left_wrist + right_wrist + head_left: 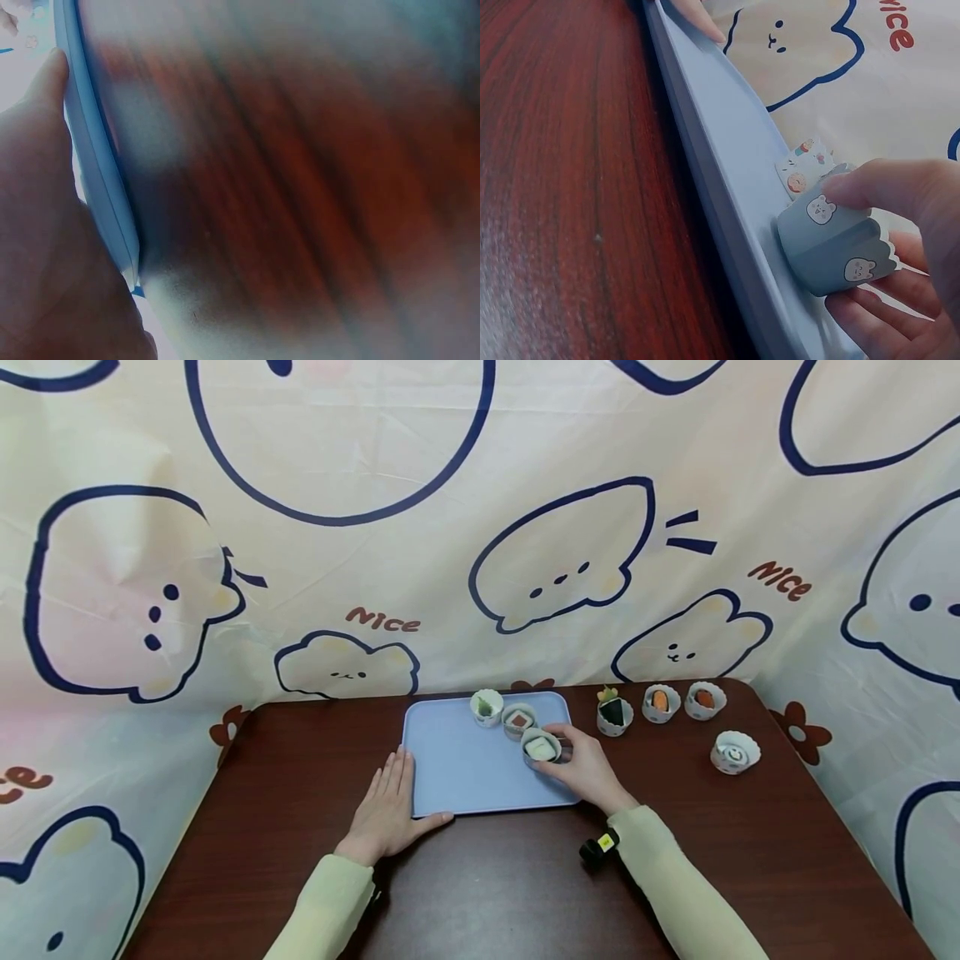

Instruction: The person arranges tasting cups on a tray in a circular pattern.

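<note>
A light blue tray (468,781) lies on the brown table. My left hand (382,806) rests at its left edge, fingers straight and thumb along the near corner. In the left wrist view that hand (37,217) lies against the tray rim (101,169). My right hand (592,768) pinches a pale blue-green paper baking cup (829,236) between thumb and fingers, over the tray's right part. Something whitish sits inside this cup (542,749). Whether its base touches the tray, I cannot tell. Behind it on the tray stand a cup with a brown-and-white piece (519,720) and a cup with something green (486,707).
Right of the tray stand cups holding a dark green piece with a yellow top (615,713), orange-topped pieces (660,702) (705,700), and a white swirl (735,753). A printed cloth (442,577) hangs behind the table (300,760).
</note>
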### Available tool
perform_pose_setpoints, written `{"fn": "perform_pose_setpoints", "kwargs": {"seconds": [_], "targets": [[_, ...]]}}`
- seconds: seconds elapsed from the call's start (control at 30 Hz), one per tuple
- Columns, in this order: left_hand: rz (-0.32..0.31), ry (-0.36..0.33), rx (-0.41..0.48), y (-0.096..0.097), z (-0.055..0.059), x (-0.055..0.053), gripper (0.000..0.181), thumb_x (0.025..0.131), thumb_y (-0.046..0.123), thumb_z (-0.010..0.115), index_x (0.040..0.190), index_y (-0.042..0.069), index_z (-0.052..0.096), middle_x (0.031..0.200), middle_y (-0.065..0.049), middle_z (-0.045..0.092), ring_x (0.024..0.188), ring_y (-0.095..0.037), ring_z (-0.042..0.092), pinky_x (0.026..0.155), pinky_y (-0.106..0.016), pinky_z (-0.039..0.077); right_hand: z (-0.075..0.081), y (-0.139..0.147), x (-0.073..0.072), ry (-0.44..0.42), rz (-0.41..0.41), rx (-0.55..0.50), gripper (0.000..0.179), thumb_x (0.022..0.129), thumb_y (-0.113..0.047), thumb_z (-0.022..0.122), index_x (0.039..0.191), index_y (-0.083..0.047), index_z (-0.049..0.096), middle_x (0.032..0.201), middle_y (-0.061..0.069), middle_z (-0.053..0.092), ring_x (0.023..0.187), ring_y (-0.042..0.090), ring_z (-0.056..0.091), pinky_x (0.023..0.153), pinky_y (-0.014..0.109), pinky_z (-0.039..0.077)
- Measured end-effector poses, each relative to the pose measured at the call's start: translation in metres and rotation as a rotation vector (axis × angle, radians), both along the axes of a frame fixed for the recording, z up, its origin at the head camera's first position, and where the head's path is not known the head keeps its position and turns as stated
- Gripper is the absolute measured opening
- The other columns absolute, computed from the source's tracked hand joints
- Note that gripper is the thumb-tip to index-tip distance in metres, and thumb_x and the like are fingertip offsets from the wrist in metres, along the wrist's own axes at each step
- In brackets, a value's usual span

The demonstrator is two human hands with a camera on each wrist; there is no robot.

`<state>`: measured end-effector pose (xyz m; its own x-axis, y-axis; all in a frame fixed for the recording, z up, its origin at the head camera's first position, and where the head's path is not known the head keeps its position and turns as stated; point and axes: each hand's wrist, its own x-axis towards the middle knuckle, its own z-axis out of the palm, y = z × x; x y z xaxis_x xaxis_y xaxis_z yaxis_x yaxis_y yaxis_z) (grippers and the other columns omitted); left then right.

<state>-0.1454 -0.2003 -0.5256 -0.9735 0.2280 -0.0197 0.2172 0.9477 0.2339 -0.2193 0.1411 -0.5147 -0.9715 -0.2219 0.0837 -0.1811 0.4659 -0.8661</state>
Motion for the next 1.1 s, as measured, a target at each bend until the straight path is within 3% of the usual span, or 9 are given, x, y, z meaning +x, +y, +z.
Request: {"fn": "perform_pose_setpoints", "kwargs": {"seconds": [0.17,0.53,1.1], "targets": [[-0.004,0.005,-0.001,-0.001,-0.004,0.0,0.126,0.082,0.087,0.05,0.159,-0.007,0.015,0.167,-0.023,0.01,0.153,-0.037,0.01,0.12,-0.053,0.014,0.0,0.0,0.001,0.0,-0.012,-0.003,0.056,0.08,-0.015,0.089,0.13,-0.008,0.064,0.124,0.009,0.064,0.11,0.024,0.064,0.088,0.039,0.057],[0.0,-0.035,-0.006,0.005,0.012,0.003,0.122,0.085,0.08,0.057,0.158,-0.008,0.016,0.166,-0.024,0.011,0.153,-0.039,0.01,0.121,-0.052,0.013,-0.003,0.0,0.0,-0.003,-0.016,-0.008,0.055,0.08,-0.014,0.089,0.129,-0.009,0.064,0.123,0.01,0.064,0.11,0.025,0.064,0.089,0.04,0.056],[0.006,-0.043,-0.012,0.004,0.014,0.004,0.123,0.084,0.08,0.057,0.159,-0.008,0.015,0.166,-0.024,0.009,0.153,-0.038,0.01,0.121,-0.052,0.013,-0.001,0.0,0.0,-0.011,-0.013,-0.01,0.066,0.078,-0.013,0.09,0.136,-0.008,0.06,0.129,0.01,0.062,0.116,0.025,0.062,0.093,0.04,0.054]]}}
